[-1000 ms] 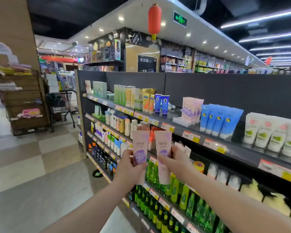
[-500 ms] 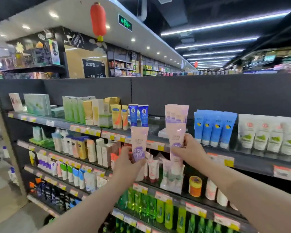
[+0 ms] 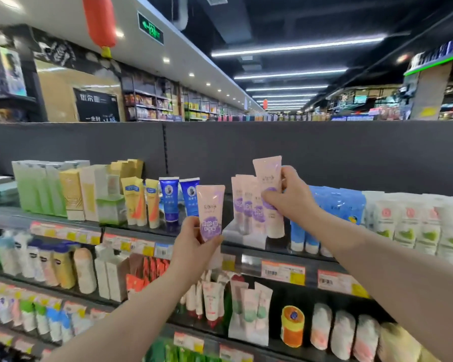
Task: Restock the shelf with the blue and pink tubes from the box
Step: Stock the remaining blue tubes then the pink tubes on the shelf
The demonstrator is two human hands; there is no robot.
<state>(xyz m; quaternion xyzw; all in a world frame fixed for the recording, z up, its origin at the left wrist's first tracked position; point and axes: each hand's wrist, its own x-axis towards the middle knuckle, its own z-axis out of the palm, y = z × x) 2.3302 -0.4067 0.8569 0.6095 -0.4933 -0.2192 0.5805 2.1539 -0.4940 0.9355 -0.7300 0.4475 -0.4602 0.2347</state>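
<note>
Pink at a dark shelf, standing under a green exit sign.
Gripping low tube in left hand, high tube in right hand; failing to read blurred labels.

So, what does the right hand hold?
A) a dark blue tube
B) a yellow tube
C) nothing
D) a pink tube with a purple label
D: the right hand grips a pink tube with a purple patch, up beside the shelved pink tubes.
</note>
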